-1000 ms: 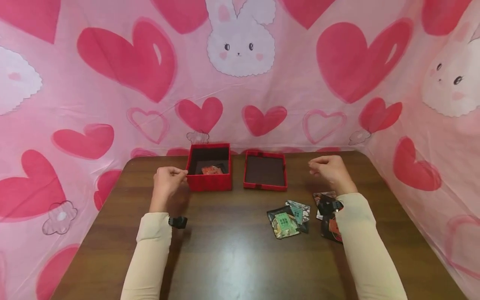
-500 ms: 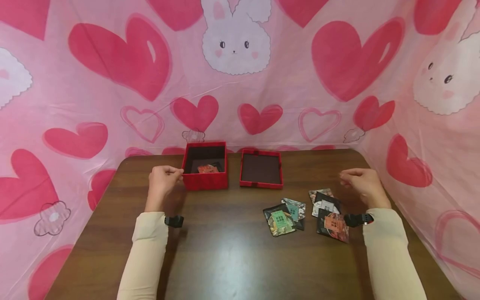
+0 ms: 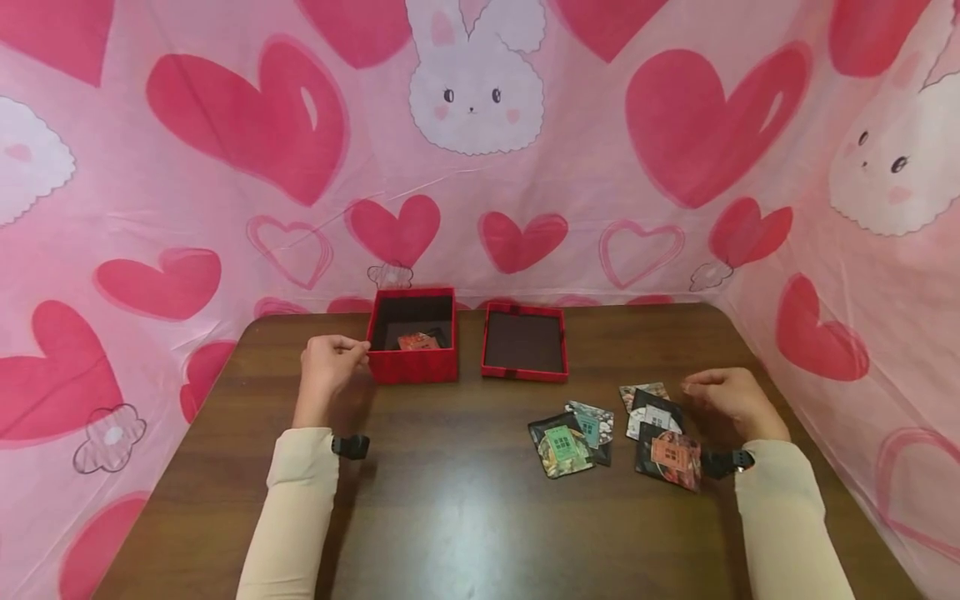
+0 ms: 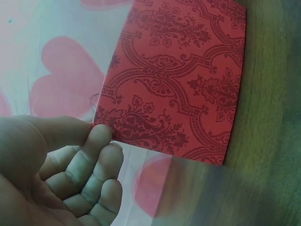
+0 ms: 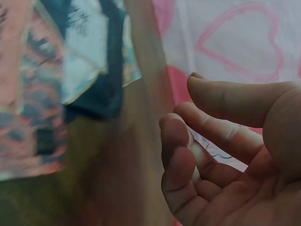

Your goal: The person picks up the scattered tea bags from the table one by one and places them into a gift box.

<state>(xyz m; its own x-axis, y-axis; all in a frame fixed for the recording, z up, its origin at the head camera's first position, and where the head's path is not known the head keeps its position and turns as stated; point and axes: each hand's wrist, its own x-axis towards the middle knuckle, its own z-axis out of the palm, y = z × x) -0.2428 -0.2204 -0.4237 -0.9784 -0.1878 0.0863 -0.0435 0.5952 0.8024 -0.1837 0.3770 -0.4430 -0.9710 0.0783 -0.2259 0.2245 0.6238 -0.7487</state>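
A red patterned box (image 3: 412,367) stands upright at the back left, its top uncovered. Inside it lies a small packet with an orange label (image 3: 417,342). My left hand (image 3: 327,371) pinches the box's near left corner at the rim between thumb and forefinger; the left wrist view shows the patterned side wall (image 4: 174,80) past the fingertips. Over the table at the right, my right hand (image 3: 738,404) hovers beside several loose packets, with fingers loosely bent. Nothing is between its thumb and fingers in the right wrist view, where the orange-labelled packet (image 5: 28,84) appears blurred.
The red lid (image 3: 523,342) lies dark side up, right of the box. Two overlapping packets, one green-labelled (image 3: 561,450) and one teal-labelled (image 3: 594,425), lie in front of it. A white-labelled packet (image 3: 656,415) overlaps others further right. Heart-printed cloth (image 3: 472,183) borders the brown table (image 3: 450,500).
My right hand has moved right, then down toward me, uncovering the right-hand packets in the head view. The left hand keeps its pinch on the box corner.
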